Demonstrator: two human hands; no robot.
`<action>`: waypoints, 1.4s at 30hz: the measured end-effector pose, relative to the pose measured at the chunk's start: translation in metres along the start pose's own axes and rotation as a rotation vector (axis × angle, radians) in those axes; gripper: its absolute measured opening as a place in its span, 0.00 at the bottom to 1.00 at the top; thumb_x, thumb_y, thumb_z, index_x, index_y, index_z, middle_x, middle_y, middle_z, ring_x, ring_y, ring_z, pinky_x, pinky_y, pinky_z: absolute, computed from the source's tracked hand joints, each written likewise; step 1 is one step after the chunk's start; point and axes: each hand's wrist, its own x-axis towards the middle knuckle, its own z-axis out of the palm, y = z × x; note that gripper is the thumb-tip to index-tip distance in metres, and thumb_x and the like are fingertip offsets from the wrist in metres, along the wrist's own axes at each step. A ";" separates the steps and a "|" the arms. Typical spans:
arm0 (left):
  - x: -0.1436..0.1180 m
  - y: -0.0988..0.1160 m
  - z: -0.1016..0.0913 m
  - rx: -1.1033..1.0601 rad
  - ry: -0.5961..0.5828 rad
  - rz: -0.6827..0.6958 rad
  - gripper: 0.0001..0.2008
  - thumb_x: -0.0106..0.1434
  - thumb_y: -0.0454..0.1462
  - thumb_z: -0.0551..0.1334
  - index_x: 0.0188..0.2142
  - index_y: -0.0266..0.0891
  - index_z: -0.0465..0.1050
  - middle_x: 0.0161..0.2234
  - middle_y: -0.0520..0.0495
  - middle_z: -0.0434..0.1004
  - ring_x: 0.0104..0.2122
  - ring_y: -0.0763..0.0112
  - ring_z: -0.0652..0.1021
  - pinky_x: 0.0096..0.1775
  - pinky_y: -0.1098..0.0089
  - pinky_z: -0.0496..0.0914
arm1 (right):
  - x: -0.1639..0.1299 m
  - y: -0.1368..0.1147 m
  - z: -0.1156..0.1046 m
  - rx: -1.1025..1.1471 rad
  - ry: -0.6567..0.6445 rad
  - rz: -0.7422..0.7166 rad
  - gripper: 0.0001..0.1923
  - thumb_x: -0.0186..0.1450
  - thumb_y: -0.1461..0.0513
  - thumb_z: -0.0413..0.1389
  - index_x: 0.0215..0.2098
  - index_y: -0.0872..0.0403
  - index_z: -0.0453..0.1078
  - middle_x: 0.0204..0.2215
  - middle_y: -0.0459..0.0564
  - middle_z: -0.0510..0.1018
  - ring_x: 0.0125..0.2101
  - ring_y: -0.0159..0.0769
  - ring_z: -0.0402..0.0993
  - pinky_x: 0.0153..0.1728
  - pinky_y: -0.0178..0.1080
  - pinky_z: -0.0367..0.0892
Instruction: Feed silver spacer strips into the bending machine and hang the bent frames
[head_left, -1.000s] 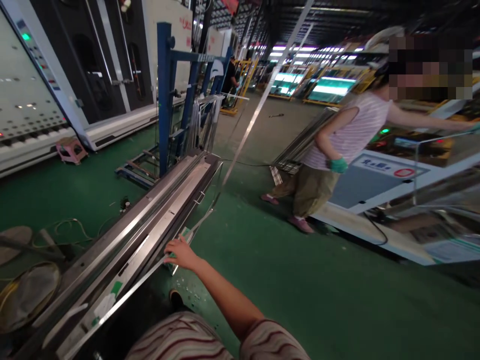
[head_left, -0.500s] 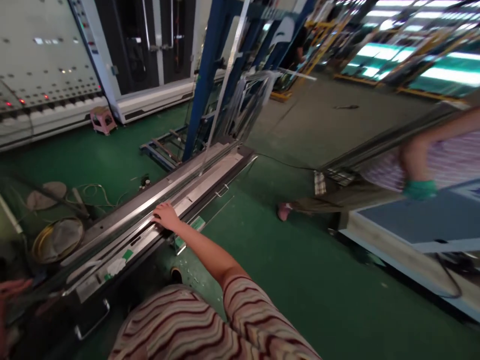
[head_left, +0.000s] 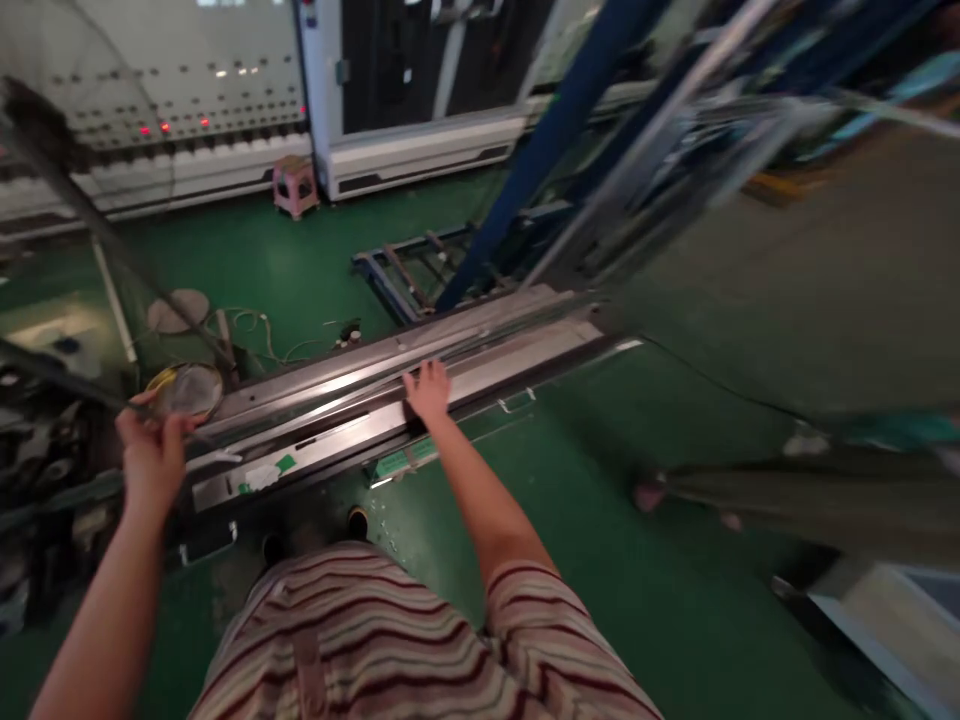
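We have one long metal strip (head_left: 345, 402) lying lengthwise along the surface (head_left: 352, 430), our right hand (head_left: 430, 393) over it with grip loosely spread, and our left hand (head_left: 152, 455) near a yellow-rimmed round tub (head_left: 160, 379), fingers curled, whether that grip pinches anything we cannot tell.

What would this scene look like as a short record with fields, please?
Left hand: fingers curled near the round yellow-rimmed container; hold unclear
Right hand: fingers spread at the long grey metal channelled bench; contact unclear
On bench: crumpled white scrap, small green piece
Beyond bench: pink stool, blue metal rack
Floor: green
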 end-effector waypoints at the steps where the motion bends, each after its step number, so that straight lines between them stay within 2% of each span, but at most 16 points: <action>1: 0.001 0.005 0.010 -0.081 -0.024 -0.037 0.25 0.72 0.45 0.54 0.62 0.36 0.51 0.32 0.47 0.80 0.38 0.64 0.82 0.45 0.61 0.75 | 0.007 0.014 -0.002 -0.038 -0.024 0.013 0.37 0.72 0.48 0.44 0.68 0.66 0.56 0.69 0.71 0.54 0.69 0.56 0.45 0.65 0.62 0.44; 5: 0.005 0.018 0.050 -0.187 -0.029 -0.053 0.24 0.72 0.45 0.55 0.61 0.36 0.54 0.32 0.46 0.77 0.36 0.62 0.82 0.44 0.62 0.75 | 0.039 0.058 -0.004 -0.203 -0.084 -0.012 0.36 0.72 0.48 0.40 0.67 0.65 0.59 0.68 0.70 0.58 0.69 0.54 0.47 0.65 0.64 0.48; 8: 0.007 0.020 0.070 -0.224 -0.020 -0.046 0.22 0.72 0.43 0.54 0.61 0.38 0.54 0.32 0.46 0.75 0.37 0.62 0.82 0.43 0.63 0.74 | 0.055 0.076 -0.006 -0.285 -0.083 -0.038 0.34 0.72 0.49 0.38 0.64 0.64 0.64 0.66 0.68 0.63 0.68 0.53 0.51 0.62 0.65 0.51; 11: 0.008 0.016 0.074 -0.218 0.009 -0.054 0.20 0.73 0.43 0.53 0.61 0.39 0.56 0.31 0.47 0.74 0.37 0.63 0.82 0.43 0.64 0.74 | 0.057 0.078 -0.006 -0.322 -0.063 -0.088 0.31 0.72 0.51 0.37 0.59 0.62 0.70 0.60 0.67 0.70 0.64 0.52 0.57 0.61 0.64 0.53; 13: 0.009 0.005 0.064 -0.198 0.044 -0.069 0.20 0.73 0.43 0.52 0.60 0.39 0.56 0.31 0.48 0.74 0.37 0.63 0.82 0.44 0.64 0.73 | 0.050 0.069 -0.001 -0.329 -0.045 -0.143 0.30 0.72 0.52 0.38 0.55 0.60 0.73 0.56 0.65 0.75 0.62 0.51 0.61 0.61 0.63 0.53; 15: 0.009 -0.014 0.045 -0.168 0.080 -0.087 0.20 0.73 0.44 0.52 0.60 0.38 0.57 0.31 0.48 0.74 0.38 0.62 0.82 0.44 0.64 0.73 | 0.038 0.052 0.008 -0.336 -0.034 -0.198 0.29 0.72 0.52 0.39 0.51 0.60 0.75 0.53 0.64 0.77 0.60 0.50 0.64 0.60 0.62 0.53; 18: 0.006 -0.049 0.005 -0.145 0.109 -0.103 0.19 0.73 0.44 0.53 0.59 0.39 0.56 0.32 0.48 0.74 0.37 0.62 0.82 0.44 0.64 0.73 | 0.014 0.015 0.026 -0.370 -0.026 -0.270 0.30 0.72 0.50 0.40 0.47 0.61 0.77 0.49 0.65 0.79 0.57 0.51 0.67 0.60 0.60 0.53; 27: -0.002 -0.149 -0.119 -0.126 0.139 -0.121 0.16 0.73 0.40 0.51 0.57 0.40 0.57 0.30 0.51 0.71 0.36 0.67 0.82 0.41 0.69 0.71 | -0.067 -0.113 0.080 -0.485 0.010 -0.381 0.32 0.71 0.47 0.40 0.40 0.60 0.78 0.37 0.62 0.81 0.45 0.47 0.71 0.56 0.54 0.52; 32: -0.008 -0.210 -0.183 -0.096 0.170 -0.128 0.15 0.73 0.40 0.52 0.57 0.40 0.57 0.31 0.49 0.74 0.35 0.66 0.81 0.42 0.66 0.71 | -0.111 -0.183 0.105 -0.522 0.019 -0.438 0.33 0.72 0.47 0.39 0.37 0.60 0.79 0.32 0.60 0.80 0.38 0.44 0.71 0.53 0.51 0.52; 38: -0.016 -0.270 -0.261 -0.077 0.200 -0.124 0.14 0.73 0.41 0.50 0.55 0.39 0.57 0.31 0.49 0.74 0.36 0.66 0.82 0.43 0.66 0.72 | -0.164 -0.270 0.128 -0.543 -0.003 -0.472 0.35 0.73 0.47 0.38 0.34 0.61 0.79 0.31 0.60 0.81 0.36 0.43 0.72 0.55 0.51 0.51; 42: -0.019 -0.303 -0.311 -0.010 0.259 -0.136 0.15 0.73 0.43 0.50 0.55 0.38 0.57 0.31 0.48 0.73 0.36 0.64 0.82 0.43 0.66 0.73 | -0.201 -0.328 0.141 -0.507 -0.074 -0.505 0.36 0.73 0.45 0.38 0.35 0.61 0.78 0.33 0.62 0.81 0.38 0.45 0.73 0.56 0.53 0.51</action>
